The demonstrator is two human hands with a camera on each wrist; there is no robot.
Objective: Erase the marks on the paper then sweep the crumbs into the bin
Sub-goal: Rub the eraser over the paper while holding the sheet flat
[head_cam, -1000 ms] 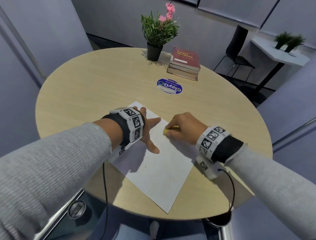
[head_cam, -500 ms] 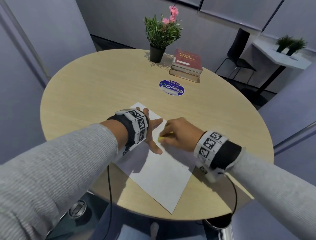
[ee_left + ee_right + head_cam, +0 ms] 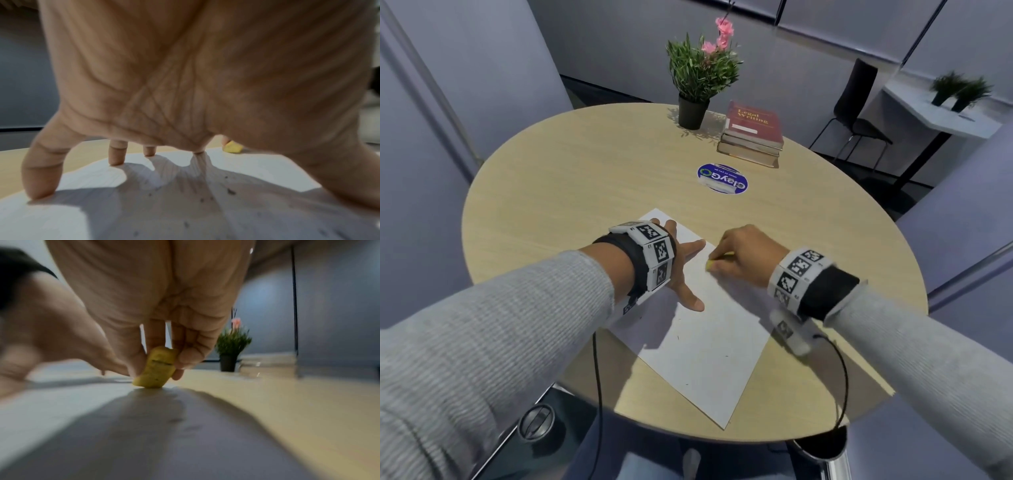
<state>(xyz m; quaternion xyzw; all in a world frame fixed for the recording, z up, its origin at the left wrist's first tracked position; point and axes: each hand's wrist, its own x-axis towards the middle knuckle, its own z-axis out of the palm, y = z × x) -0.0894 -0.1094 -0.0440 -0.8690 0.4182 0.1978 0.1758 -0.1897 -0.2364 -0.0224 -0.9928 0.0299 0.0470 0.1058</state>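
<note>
The right hand [image 3: 748, 255] pinches a yellow eraser [image 3: 157, 369] upright, its end touching the white paper [image 3: 705, 346] near the far edge. The left hand [image 3: 681, 270] presses spread fingertips [image 3: 41, 193] on the paper, where dark crumbs [image 3: 231, 191] lie.

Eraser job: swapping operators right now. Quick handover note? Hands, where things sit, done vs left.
Left hand: open, fingers spread, pressing the paper flat on the round table.
Right hand: pinching the yellow eraser, its lower end on the paper near the sheet's far right edge.
Crumbs: dark specks scattered on the paper under the left palm.
Bin: dark, below the table's near right edge.
Done: erasing is under way; no clear marks show in the head view, though blur may hide faint ones.
Left: finish erasing, then sweep the crumbs into the bin.
</note>
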